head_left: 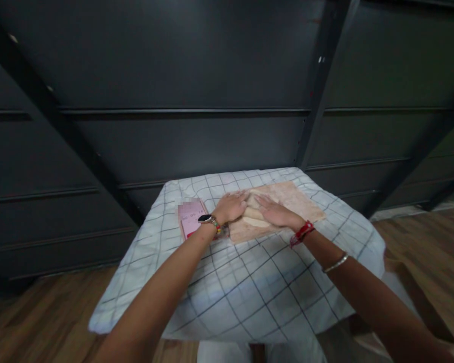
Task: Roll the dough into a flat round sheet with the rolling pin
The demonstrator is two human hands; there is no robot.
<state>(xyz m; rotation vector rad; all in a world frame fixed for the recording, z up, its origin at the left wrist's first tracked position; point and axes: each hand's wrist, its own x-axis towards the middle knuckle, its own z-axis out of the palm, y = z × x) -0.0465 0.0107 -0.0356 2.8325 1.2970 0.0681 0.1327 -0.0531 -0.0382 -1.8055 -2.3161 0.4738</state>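
Note:
A pale pinkish-beige rectangular sheet or board (293, 199) lies at a slant on the checked cloth. On its middle is a cream-coloured, soft-looking rolled piece (254, 214); whether it is dough, clay or folded fabric I cannot make out. My left hand (230, 207) rests on the left side of this piece, fingers stretched out. From the right, my right hand (277, 212) lies flat over it with fingers extended. Both palms face down, so their undersides are hidden. Close to my left wrist lies a pink card or packet (192, 217) with blurred print.
A white tablecloth with dark check lines (245, 282) covers the small table and hangs over its edges. Dark metal panels (196, 143) stand right behind it. An open cardboard box (419, 297) sits on the wooden floor (60, 307) at the lower right.

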